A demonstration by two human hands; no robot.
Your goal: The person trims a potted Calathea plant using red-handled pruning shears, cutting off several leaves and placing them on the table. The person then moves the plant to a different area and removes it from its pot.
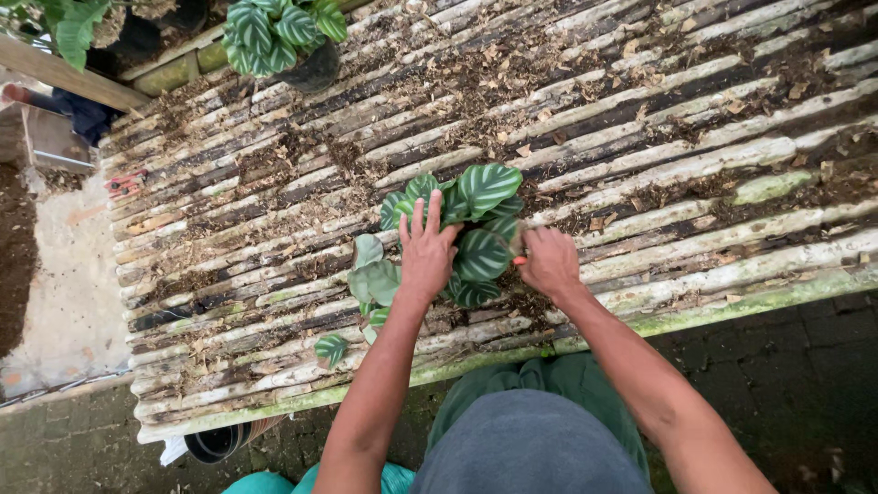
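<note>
Nearest the camera, a dark pot stands below the bench's near edge at the left. Just beyond it the bamboo-slat bench, littered with dry leaf scraps, carries the striped-leaf plant, which sits close to the near edge, a little left of centre.

The left hand lies flat on the foliage with fingers spread, pressing leaves aside and gripping nothing. The right hand is closed into a fist at the plant's right side; a small orange-red bit shows at its thumb, likely a tool handle, though what it is cannot be made out.

The plant looks light, its broad leaves soft and easily creased or torn, its stalks thin. It would best be taken low, at the base of the stems or the root clump, not by the leaf blades.

Farther off, at the far left edge of the bench, a second potted plant of similar leaf stands well apart.
</note>
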